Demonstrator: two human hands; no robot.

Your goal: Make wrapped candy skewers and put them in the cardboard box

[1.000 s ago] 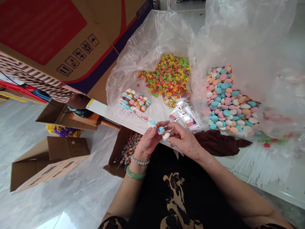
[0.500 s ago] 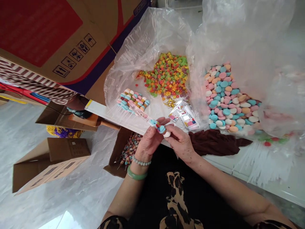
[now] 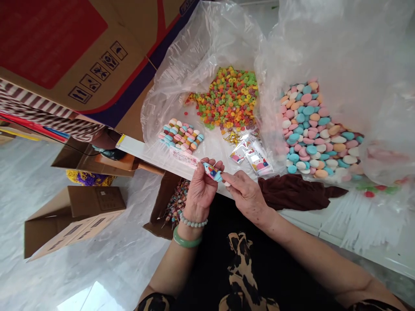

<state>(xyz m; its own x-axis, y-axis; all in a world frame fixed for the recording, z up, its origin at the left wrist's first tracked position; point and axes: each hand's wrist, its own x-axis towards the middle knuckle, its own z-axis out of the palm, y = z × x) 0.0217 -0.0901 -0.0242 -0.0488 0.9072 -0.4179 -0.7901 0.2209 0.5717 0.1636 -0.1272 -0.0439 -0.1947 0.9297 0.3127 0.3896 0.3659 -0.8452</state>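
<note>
My left hand (image 3: pixel 201 188) holds a small printed packet (image 3: pixel 211 171) with coloured dots between thumb and fingers. At the packet's near end my right hand (image 3: pixel 248 198) is closed on candies, a white candy (image 3: pixel 227 184) and a blue one (image 3: pixel 218 176) showing by its fingertips. Whether a stick runs through them is hidden. Just beyond my left hand lie clear pink-printed bags (image 3: pixel 184 157) and a stack of pastel candies in rows (image 3: pixel 181 136). More shiny dotted packets (image 3: pixel 258 160) and gold twist ties (image 3: pixel 234 137) are on the table past my right hand.
Ring-shaped gummies (image 3: pixel 231 97) and loose pastel candies (image 3: pixel 309 129) lie in clear plastic bags. A brown cloth (image 3: pixel 298 192) and white sticks (image 3: pixel 359 222) are at the right. A carton of small wrapped sweets (image 3: pixel 177 201) stands below the table edge; a large carton (image 3: pixel 129 82) rises at the left.
The dotted packet now covers more of the candies at my hands. My right fingers have closed over its near end, and the view has shifted slightly.
</note>
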